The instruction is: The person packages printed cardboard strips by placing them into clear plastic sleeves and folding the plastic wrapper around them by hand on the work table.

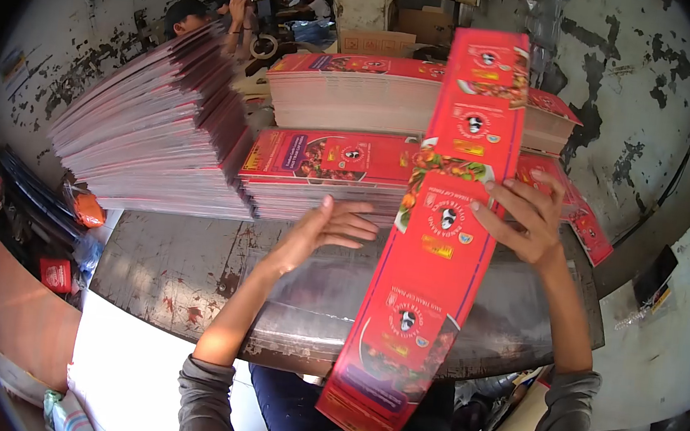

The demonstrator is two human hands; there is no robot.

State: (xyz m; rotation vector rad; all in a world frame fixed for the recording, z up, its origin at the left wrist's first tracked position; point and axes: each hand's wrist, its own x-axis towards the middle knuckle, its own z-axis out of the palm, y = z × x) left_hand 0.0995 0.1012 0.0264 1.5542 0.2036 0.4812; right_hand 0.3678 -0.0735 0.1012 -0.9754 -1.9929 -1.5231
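Observation:
A long red printed cardboard carton blank (439, 274), with panda logos and food pictures, stands tilted in front of me. My right hand (531, 221) grips its right edge, fingers over the printed face; the thumb is out of sight. To the left of the blank, my left hand (322, 234) is open, fingers stretched out and holding nothing. Just beyond that hand lies a stack of similar red blanks (351, 156). A taller, fanned pile of blanks (154, 131) leans at the left.
Farther back sits another stack of red blanks (348, 99). The worn dark table (166, 265) has clear plastic over its front edge. Beyond the left pile is another person (188, 16). A red box (55, 275) and an orange bag (88, 210) are at the left.

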